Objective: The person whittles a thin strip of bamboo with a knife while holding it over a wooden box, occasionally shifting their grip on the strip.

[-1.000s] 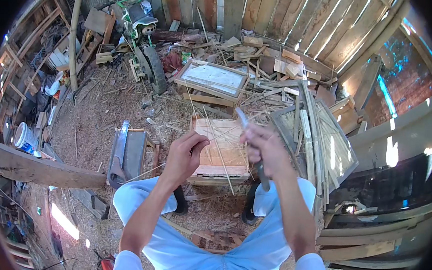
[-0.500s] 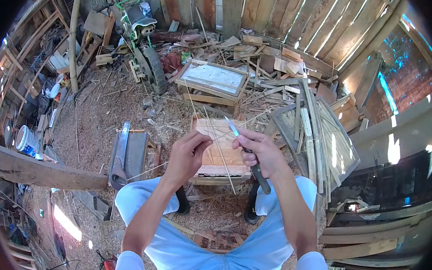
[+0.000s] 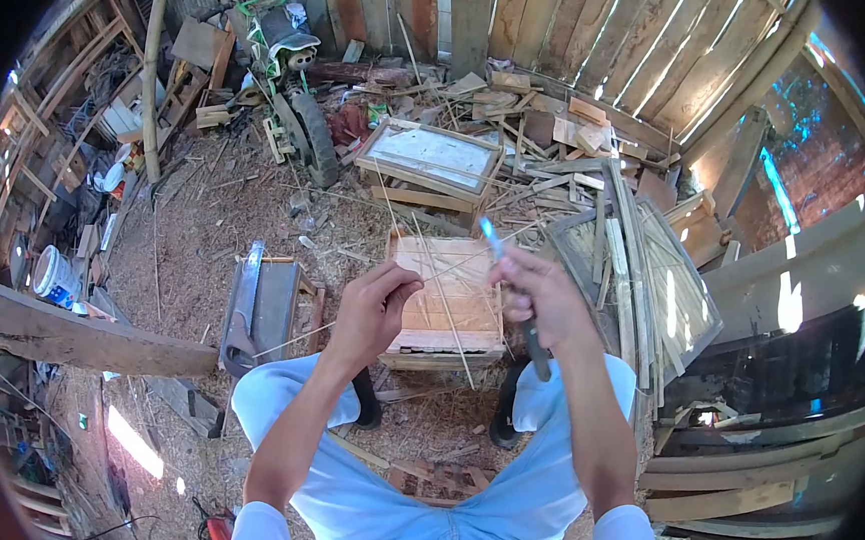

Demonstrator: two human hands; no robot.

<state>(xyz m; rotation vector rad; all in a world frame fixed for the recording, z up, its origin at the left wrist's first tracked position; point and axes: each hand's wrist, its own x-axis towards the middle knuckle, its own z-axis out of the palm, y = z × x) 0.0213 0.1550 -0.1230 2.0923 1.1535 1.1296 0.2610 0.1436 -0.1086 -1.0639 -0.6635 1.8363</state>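
Note:
My left hand (image 3: 372,306) is closed in a pinch above the left side of a low wooden box (image 3: 449,319). A thin wooden strip (image 3: 297,339) passes through its fingers, slanting from lower left toward upper right. My right hand (image 3: 548,300) grips a knife (image 3: 538,356) by its dark handle, with the bright blade pointing up and away. That hand hovers over the box's right side, apart from the left one, and is slightly blurred. Several long thin strips (image 3: 455,337) lie across the box top.
A handsaw (image 3: 244,302) rests on a dark stool (image 3: 274,309) at left. Beyond the box lie a framed panel (image 3: 430,157) and heaped wood scraps (image 3: 553,128). Slatted frames (image 3: 643,275) lean at right. A motorbike (image 3: 302,125) stands at the back, and a wooden beam (image 3: 87,336) juts in from the left.
My right hand has shifted a little right and slightly down, and the knife blade has swung up and to the right. My left hand has barely moved.

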